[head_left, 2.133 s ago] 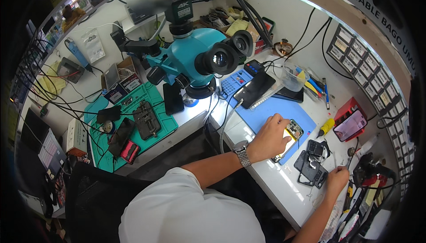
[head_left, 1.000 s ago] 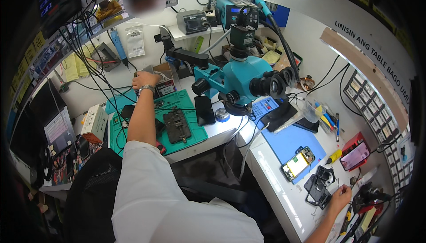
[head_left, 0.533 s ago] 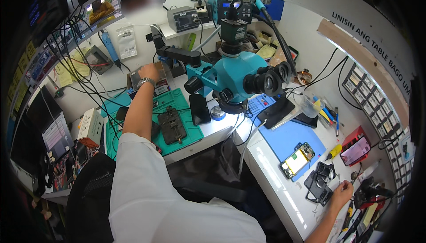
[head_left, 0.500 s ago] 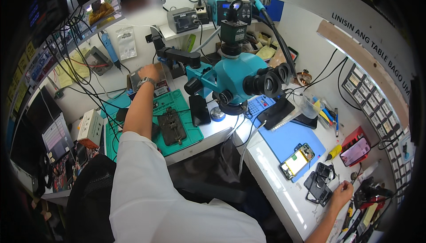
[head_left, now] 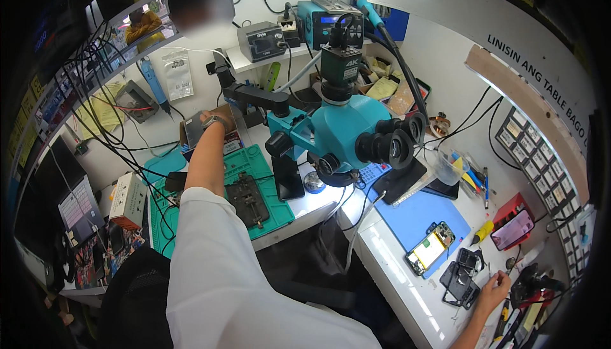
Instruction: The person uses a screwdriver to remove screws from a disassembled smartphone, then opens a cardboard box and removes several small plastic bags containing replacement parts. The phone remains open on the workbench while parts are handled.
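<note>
My left arm stretches far out over the bench, and my left hand [head_left: 213,118] reaches into an open box [head_left: 233,140] at the back. Its fingers are mostly hidden there. Just in front lies a green work mat [head_left: 280,208] with a dark metal board holder [head_left: 248,200] on it. At the right, my right hand [head_left: 492,290] is near the bench top with fingertips pinched; whatever lies between them is too small to name. Beside it are black phone parts [head_left: 461,280] and an opened phone [head_left: 430,248] with a bright yellow-and-white inside, partly on a blue mat [head_left: 407,225].
A teal microscope [head_left: 347,129] stands between my arms. Around it are a black phone [head_left: 288,177], a soldering station [head_left: 261,40] and a larger teal station [head_left: 328,24]. Another phone [head_left: 512,229] leans on a red stand. Loose cables hang at the left, near a laptop [head_left: 81,202].
The whole view has shifted slightly. My left hand has dipped lower into the box. My right hand stays beside the phone parts, fingers still pinched.
</note>
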Demonstrator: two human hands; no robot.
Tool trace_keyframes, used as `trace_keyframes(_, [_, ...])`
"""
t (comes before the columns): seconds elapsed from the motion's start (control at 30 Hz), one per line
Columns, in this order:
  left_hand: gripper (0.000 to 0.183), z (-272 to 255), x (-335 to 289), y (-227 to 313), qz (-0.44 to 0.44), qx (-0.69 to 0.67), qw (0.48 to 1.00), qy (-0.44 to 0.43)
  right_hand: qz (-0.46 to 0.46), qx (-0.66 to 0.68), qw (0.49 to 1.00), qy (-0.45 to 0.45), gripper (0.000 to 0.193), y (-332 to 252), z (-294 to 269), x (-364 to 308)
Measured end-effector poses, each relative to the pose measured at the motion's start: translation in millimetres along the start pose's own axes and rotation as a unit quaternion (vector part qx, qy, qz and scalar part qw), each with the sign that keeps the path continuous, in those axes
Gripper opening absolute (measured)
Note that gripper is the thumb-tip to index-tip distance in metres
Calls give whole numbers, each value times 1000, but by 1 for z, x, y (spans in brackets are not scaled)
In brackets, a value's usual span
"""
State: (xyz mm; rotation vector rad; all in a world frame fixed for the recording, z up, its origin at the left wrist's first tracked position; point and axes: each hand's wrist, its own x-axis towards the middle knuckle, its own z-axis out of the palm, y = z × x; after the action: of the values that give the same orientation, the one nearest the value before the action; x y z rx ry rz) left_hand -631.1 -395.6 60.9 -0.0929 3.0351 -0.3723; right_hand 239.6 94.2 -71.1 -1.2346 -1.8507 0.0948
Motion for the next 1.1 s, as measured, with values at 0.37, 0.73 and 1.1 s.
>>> trace_keyframes(0.37, [58,15,61,-7,121,42,992,-11,-11,-2,1000,12,17,3,1,-1])
trace_keyframes(0.73, [67,-39,17,-16,0,-169,984,51,-9,7,1000,6,18,0,-2,-1])
trace_keyframes(1.1, [56,-77,35,-34,105,-210,971,41,-19,-9,1000,17,17,1,-18,-1])
